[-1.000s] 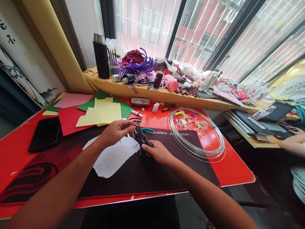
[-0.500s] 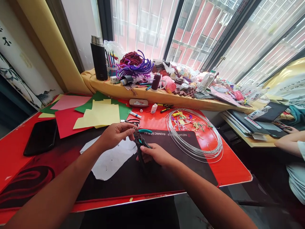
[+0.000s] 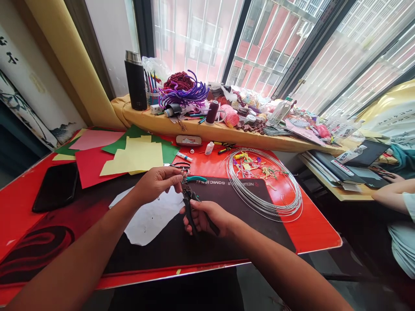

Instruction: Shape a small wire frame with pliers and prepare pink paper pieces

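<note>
one pair of pliers [image 3: 188,208], handles spread, is grasped by my remotely guided right fingers [image 3: 201,221] above the dark mat [image 3: 162,254], while my left fingers [image 3: 171,173] pinch something too small to make out beside its nose, which could slip if that pinch slackens.

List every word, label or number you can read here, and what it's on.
"SOMIC": on the desk mat; characters beside it are blurred.
"NEW": seemingly part of a blurred word, same mat.
Too small, blurred or unclear to read: characters on the hanging scroll and yellow cloth, labels on the small white bottle, tube and clear plastic bottles, mark on the thermos.
None legible on the black-handled pliers.
</note>
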A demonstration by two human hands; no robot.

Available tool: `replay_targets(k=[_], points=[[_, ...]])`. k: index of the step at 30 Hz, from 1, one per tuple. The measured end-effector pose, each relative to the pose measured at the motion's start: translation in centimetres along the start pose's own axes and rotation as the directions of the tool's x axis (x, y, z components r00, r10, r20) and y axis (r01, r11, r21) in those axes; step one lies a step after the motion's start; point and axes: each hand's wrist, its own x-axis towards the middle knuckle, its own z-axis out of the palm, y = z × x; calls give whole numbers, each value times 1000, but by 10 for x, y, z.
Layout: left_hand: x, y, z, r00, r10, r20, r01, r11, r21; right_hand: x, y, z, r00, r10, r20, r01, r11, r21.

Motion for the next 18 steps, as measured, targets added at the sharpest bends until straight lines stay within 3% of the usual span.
replay_targets(k=[7, 18], points=[[1, -1, 0, 1000, -4, 6, 4, 999, -38, 4, 8, 1, 1000, 0, 1, 0, 999, 54], [2, -2, 2, 1000, -20, 8, 20, 1000, -13, 7, 15, 14, 994, -40, -106, 43, 999, 26]])
